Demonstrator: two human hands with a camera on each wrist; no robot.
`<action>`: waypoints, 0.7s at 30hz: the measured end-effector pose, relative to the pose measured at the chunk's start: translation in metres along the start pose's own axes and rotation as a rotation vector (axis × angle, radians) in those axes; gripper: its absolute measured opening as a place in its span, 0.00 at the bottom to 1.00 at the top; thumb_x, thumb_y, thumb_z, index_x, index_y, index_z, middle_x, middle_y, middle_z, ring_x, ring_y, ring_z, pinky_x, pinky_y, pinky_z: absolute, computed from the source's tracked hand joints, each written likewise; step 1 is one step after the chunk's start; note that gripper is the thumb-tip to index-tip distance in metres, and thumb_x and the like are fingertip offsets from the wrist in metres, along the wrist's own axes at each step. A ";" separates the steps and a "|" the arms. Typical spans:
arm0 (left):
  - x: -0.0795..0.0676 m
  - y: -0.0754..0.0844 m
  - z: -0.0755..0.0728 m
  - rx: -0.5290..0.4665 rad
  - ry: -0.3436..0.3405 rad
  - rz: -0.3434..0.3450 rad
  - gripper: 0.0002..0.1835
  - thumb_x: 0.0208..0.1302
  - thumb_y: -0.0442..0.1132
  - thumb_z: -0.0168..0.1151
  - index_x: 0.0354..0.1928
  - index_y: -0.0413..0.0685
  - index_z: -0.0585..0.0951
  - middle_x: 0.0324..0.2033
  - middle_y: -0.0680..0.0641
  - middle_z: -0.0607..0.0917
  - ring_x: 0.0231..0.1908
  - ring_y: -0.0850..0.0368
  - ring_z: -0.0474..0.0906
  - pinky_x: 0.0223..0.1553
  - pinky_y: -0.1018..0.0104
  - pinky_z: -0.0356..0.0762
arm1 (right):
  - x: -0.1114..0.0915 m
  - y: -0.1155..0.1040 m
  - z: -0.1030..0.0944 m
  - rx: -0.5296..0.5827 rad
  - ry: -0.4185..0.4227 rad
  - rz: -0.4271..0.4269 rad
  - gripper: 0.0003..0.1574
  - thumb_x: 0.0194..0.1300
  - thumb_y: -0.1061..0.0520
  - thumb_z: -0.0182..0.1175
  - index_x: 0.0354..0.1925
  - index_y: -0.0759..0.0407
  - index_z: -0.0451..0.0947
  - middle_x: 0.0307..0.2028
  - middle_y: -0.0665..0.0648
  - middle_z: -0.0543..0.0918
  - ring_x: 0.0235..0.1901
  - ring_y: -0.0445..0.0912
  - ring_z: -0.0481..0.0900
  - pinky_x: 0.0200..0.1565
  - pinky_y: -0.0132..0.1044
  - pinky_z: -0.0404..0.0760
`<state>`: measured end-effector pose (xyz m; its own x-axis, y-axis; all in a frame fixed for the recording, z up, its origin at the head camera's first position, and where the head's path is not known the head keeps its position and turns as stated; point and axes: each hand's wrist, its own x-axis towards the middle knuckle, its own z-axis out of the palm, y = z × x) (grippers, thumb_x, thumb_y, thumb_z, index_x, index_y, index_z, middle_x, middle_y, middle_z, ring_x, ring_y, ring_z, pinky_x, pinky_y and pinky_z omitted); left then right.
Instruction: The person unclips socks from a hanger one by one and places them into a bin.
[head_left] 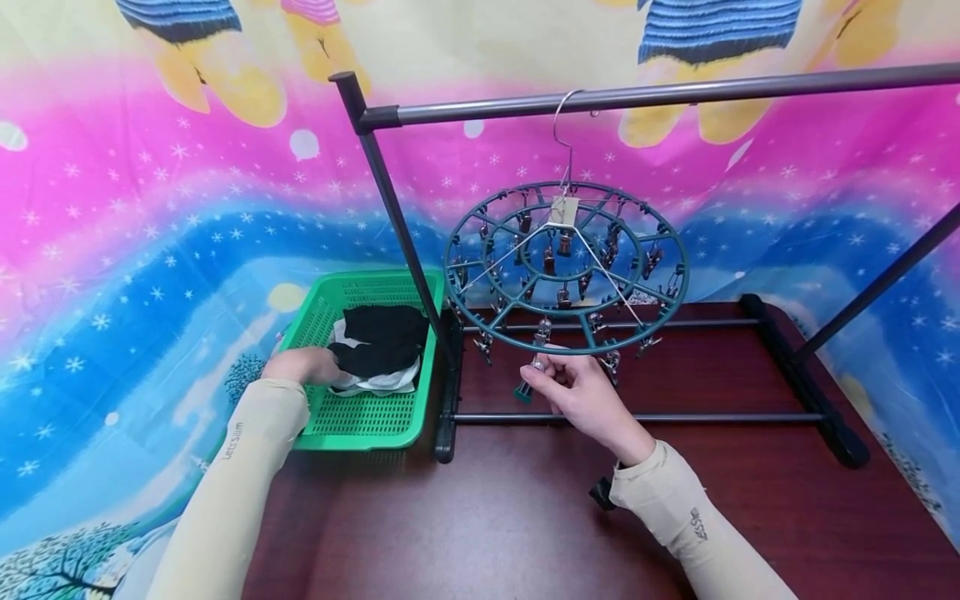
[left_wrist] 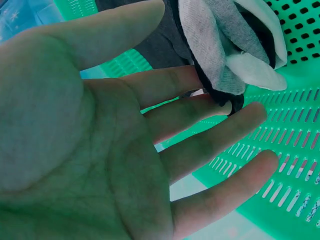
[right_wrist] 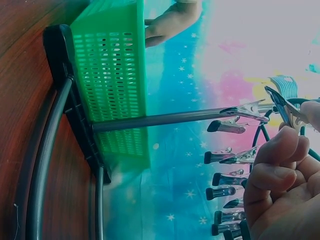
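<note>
In the head view, my left hand reaches into the green basket at the near left edge of a small pile of cloth. The left wrist view shows its fingers spread and fairly straight, the index and middle fingertips right at a black cloth beside grey and white sock-like pieces. My right hand pinches a metal clip between thumb and fingers, below the near rim of a round green clip hanger. Up close in the right wrist view, the clip stands above the curled fingers.
The hanger hooks over the top bar of a dark metal rack, whose feet stand on a reddish-brown table. Several other clips dangle from its rings. A rack post rises beside the basket. A printed curtain lies behind.
</note>
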<state>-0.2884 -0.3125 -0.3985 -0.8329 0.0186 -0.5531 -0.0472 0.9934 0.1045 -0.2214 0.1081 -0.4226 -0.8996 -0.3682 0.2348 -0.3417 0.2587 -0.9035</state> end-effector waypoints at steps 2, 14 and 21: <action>0.001 0.001 0.000 0.002 -0.005 0.005 0.34 0.76 0.55 0.53 0.68 0.33 0.74 0.70 0.26 0.70 0.67 0.28 0.69 0.63 0.35 0.71 | 0.000 0.001 0.000 -0.005 -0.003 0.000 0.19 0.77 0.49 0.60 0.33 0.62 0.78 0.17 0.52 0.70 0.16 0.47 0.71 0.25 0.36 0.72; 0.003 0.003 0.000 -0.019 0.025 0.040 0.36 0.77 0.55 0.52 0.74 0.34 0.67 0.74 0.26 0.64 0.72 0.25 0.60 0.67 0.32 0.66 | -0.002 0.001 -0.002 -0.010 -0.021 0.019 0.15 0.77 0.49 0.61 0.34 0.56 0.79 0.17 0.52 0.71 0.17 0.54 0.73 0.26 0.36 0.73; -0.006 0.008 -0.010 0.008 0.110 0.142 0.37 0.80 0.57 0.49 0.81 0.46 0.57 0.78 0.29 0.55 0.76 0.24 0.50 0.71 0.24 0.50 | -0.006 0.004 -0.002 -0.061 -0.080 0.021 0.09 0.75 0.49 0.63 0.40 0.52 0.81 0.22 0.53 0.77 0.20 0.51 0.78 0.27 0.39 0.78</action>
<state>-0.2893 -0.3055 -0.3857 -0.8860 0.1470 -0.4397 0.0796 0.9825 0.1683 -0.2180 0.1128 -0.4269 -0.8828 -0.4320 0.1843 -0.3413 0.3203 -0.8837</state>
